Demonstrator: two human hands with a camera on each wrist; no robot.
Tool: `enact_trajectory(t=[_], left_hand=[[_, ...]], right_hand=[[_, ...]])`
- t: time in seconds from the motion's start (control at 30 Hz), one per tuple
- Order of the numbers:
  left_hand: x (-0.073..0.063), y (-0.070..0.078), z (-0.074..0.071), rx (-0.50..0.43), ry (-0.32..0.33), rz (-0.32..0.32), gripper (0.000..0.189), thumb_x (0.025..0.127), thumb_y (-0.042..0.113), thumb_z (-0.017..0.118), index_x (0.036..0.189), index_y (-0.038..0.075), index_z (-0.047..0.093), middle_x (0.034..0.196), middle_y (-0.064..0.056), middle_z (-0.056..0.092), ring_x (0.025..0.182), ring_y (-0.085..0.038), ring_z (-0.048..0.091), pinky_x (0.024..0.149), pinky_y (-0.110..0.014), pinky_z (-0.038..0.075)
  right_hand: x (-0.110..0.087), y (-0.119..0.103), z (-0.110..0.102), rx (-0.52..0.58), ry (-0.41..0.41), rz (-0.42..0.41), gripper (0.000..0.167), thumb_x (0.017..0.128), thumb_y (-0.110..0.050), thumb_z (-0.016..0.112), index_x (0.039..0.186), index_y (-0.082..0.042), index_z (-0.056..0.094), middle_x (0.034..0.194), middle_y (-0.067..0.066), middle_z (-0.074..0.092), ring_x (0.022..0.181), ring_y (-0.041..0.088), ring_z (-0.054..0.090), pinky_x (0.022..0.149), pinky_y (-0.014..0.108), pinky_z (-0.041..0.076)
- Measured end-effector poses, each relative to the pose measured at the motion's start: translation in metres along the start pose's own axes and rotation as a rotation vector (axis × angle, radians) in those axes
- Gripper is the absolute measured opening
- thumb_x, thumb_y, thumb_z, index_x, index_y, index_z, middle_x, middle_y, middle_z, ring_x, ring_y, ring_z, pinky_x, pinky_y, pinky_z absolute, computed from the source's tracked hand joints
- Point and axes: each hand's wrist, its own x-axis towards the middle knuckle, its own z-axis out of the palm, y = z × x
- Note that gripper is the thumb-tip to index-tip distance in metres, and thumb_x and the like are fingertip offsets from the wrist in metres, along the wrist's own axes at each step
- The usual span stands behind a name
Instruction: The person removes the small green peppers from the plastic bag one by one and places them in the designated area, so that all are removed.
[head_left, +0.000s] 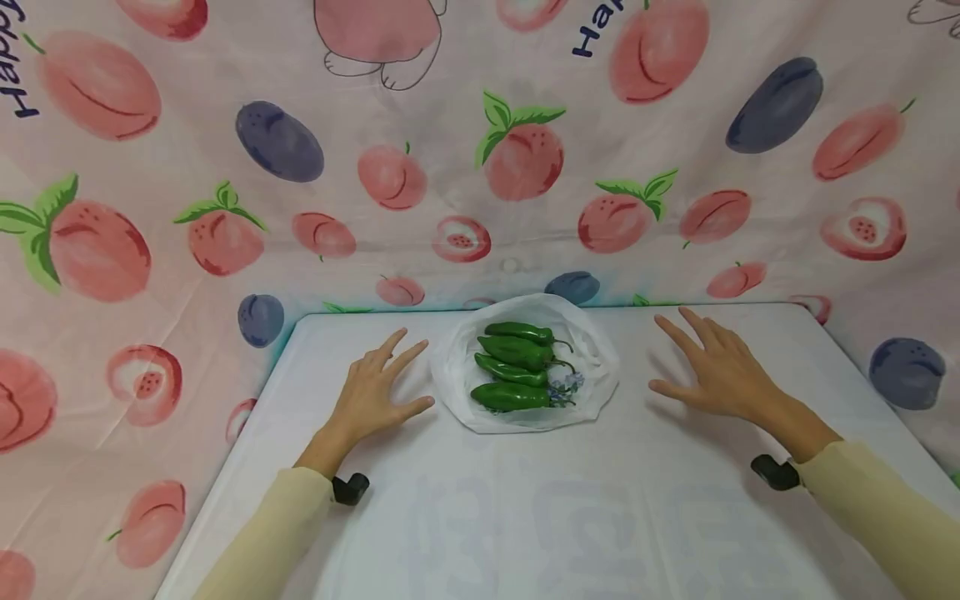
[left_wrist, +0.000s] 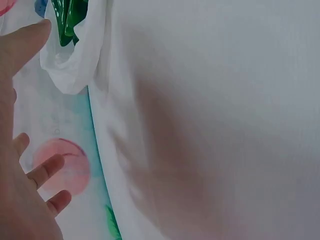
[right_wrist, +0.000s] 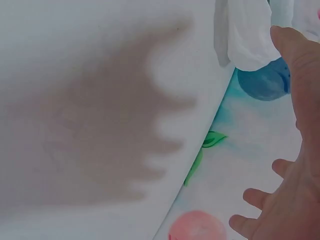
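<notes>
A white plastic bag (head_left: 452,367) lies spread on the table, its mouth facing up. Inside it, several green peppers (head_left: 517,352) are lined up one behind another, stems to the right. Small pale-blue flowers (head_left: 572,382) show beside the lower stems. My left hand (head_left: 372,393) hovers just left of the bag, fingers spread, holding nothing. To the right of the bag, and farther from it, my right hand (head_left: 720,375) is raised with its fingers apart and nothing in it. The left wrist view catches pepper ends (left_wrist: 67,22) past the thumb; in the right wrist view only the bag's edge (right_wrist: 250,37) shows clearly.
The white table (head_left: 525,508) ends just behind the bag. A pink cloth (head_left: 420,108) printed with peaches and plums hangs behind it and down the left and right sides. A small black device (head_left: 350,489) sits at the left wrist, another (head_left: 775,472) at the right.
</notes>
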Motion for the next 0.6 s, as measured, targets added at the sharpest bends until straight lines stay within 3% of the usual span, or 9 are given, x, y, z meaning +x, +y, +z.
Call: enact_trajectory(t=[0.13,0.33,0.47,0.6], left_hand=[[0.001,0.006,0.004,-0.123,-0.005,-0.010,0.079,0.083,0.054,0.081,0.152,0.031,0.051,0.167,-0.001,0.030,0.121,-0.038,0.053,0.097,-0.062,0.037],[0.005,0.013,0.013,-0.352,0.001,-0.007,0.060,0.084,0.039,0.085,0.136,0.017,0.066,0.162,-0.005,0.038,0.125,-0.039,0.052,0.098,-0.060,0.040],[0.008,0.018,0.018,-0.478,-0.003,0.009,0.053,0.083,0.029,0.086,0.129,0.010,0.069,0.157,-0.012,0.044,0.109,-0.036,0.059,0.088,-0.054,0.048],[0.010,0.022,0.024,-0.517,-0.032,0.010,0.049,0.083,0.026,0.087,0.126,0.010,0.071,0.151,-0.013,0.051,0.094,-0.034,0.060,0.080,-0.050,0.048]], right_hand=[[0.003,0.001,-0.001,0.000,0.027,-0.029,0.105,0.080,-0.052,0.082,0.163,-0.020,0.025,0.157,0.031,0.031,0.131,0.059,0.038,0.102,0.075,0.031],[0.008,-0.001,-0.003,0.004,0.039,-0.041,0.103,0.081,-0.051,0.082,0.163,-0.021,0.027,0.156,0.031,0.032,0.128,0.060,0.042,0.094,0.077,0.037],[0.012,-0.002,-0.003,0.021,0.057,-0.070,0.102,0.081,-0.049,0.083,0.162,-0.021,0.028,0.155,0.030,0.035,0.123,0.061,0.046,0.088,0.077,0.040],[0.018,-0.005,-0.003,0.059,0.052,-0.085,0.101,0.081,-0.047,0.084,0.161,-0.020,0.030,0.154,0.029,0.036,0.122,0.060,0.047,0.088,0.077,0.041]])
